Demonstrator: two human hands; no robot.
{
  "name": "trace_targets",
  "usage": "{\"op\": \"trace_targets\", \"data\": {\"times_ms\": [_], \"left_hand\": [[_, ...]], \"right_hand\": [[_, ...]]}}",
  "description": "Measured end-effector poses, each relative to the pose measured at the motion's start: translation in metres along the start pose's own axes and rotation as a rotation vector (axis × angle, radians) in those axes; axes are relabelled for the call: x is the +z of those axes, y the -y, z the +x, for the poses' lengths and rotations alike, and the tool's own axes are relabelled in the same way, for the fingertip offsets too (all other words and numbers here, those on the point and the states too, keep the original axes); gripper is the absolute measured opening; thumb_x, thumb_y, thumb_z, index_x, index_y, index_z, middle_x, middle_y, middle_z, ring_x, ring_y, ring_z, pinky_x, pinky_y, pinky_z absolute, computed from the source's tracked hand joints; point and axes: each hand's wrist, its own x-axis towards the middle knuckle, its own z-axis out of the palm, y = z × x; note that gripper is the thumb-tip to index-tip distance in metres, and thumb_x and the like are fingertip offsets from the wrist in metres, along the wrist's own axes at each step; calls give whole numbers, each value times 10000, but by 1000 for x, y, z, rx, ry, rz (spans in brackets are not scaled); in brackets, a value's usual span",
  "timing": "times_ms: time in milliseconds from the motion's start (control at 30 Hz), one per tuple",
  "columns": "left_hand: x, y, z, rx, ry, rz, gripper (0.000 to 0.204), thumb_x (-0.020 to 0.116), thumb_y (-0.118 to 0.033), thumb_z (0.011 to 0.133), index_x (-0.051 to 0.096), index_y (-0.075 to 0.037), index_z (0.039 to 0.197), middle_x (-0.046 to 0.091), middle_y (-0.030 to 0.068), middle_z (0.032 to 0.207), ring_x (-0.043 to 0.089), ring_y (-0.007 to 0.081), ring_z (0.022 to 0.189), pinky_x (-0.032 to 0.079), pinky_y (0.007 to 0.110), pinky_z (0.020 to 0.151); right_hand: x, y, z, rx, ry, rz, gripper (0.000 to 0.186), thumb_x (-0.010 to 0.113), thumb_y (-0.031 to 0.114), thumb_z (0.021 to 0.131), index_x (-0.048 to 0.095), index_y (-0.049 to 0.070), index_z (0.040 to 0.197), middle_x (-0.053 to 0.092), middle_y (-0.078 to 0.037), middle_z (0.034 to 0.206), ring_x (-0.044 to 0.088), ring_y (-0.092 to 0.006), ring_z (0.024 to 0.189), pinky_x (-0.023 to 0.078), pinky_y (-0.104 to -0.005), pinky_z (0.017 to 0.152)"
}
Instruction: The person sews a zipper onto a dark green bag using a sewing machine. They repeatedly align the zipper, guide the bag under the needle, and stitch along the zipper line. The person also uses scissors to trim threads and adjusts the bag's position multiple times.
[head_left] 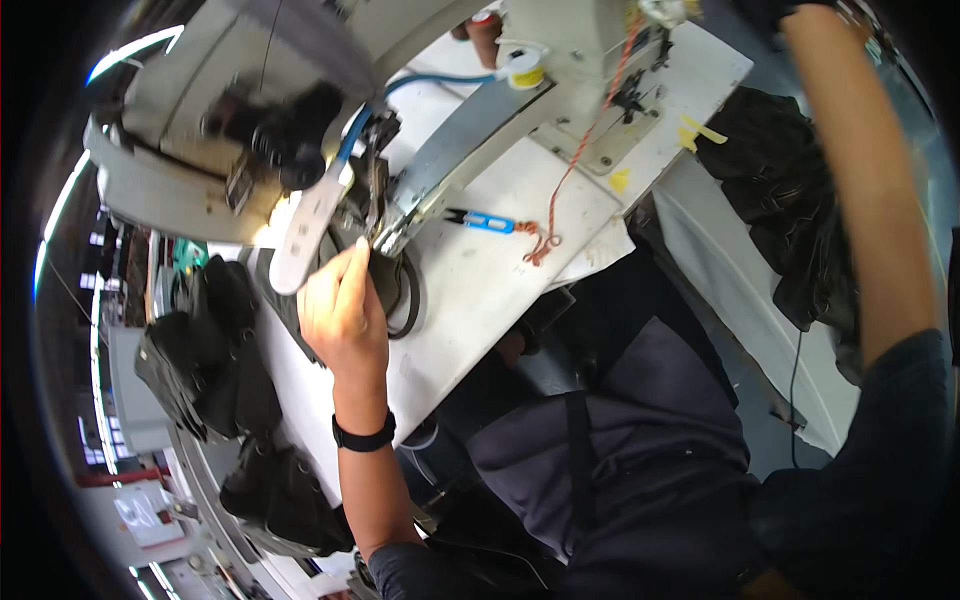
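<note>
My left hand (345,310), with a black band on its wrist, is closed beside the presser foot (395,235) of a sewing machine (440,165). Its thumb and fingers pinch together at a dark fabric piece (288,305) under the machine head. A dark strap loop (412,305) from that piece curves over the white table. Far up to the right stretches my right arm, and my right hand (805,14) is cut off by the picture's upper edge near something dark. Its fingers cannot be made out. Blue thread snips (488,222) lie on the table, tied to an orange cord (560,205).
Dark bags (205,360) are heaped along the table's left side. More dark fabric (775,190) is piled at the right over a pale surface. A yellow-labelled spool (525,72) and a brown thread cone (485,40) stand by the machine. Table edge (480,350) fronts my lap.
</note>
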Motion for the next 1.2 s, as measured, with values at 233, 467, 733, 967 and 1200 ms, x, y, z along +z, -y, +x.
{"op": "trace_targets", "data": {"times_ms": [233,467,733,967,1200], "left_hand": [[-22,11,18,-100,186,-203,195,757,10,933,797,-29,1120,795,128,1077,757,303,976,555,358,875],[-8,78,53,21,367,-284,367,589,-70,1021,673,-16,1374,699,230,1345,644,435,1264,517,469,1081],[23,87,70,49,542,-383,349,594,-140,1008,689,-63,1335,729,199,1276,671,406,1197,534,453,1033],[11,90,60,87,470,-320,427,528,-348,1133,765,1,1070,715,174,891,690,317,863,536,411,838],[-18,71,42,-261,659,-463,344,611,-281,1117,708,46,1157,702,119,1021,638,228,936,505,352,894]], "right_hand": [[31,-41,-56,-201,-321,425,478,516,412,1090,721,-13,1169,743,-272,1077,695,-373,1045,508,-449,976],[-97,-42,-151,-104,-316,541,455,453,307,1169,699,-43,1323,734,-92,1051,675,-186,1051,495,-299,965],[15,133,-422,193,1016,942,365,622,212,1073,664,-31,1342,667,-23,744,594,-64,602,479,-237,549],[63,173,-420,333,1096,1132,302,680,257,1033,715,-32,1110,686,-19,720,586,-63,535,459,-227,510],[71,173,-430,285,976,1257,257,676,190,1037,697,-58,1103,692,-35,716,574,-65,521,455,-236,502]]}}
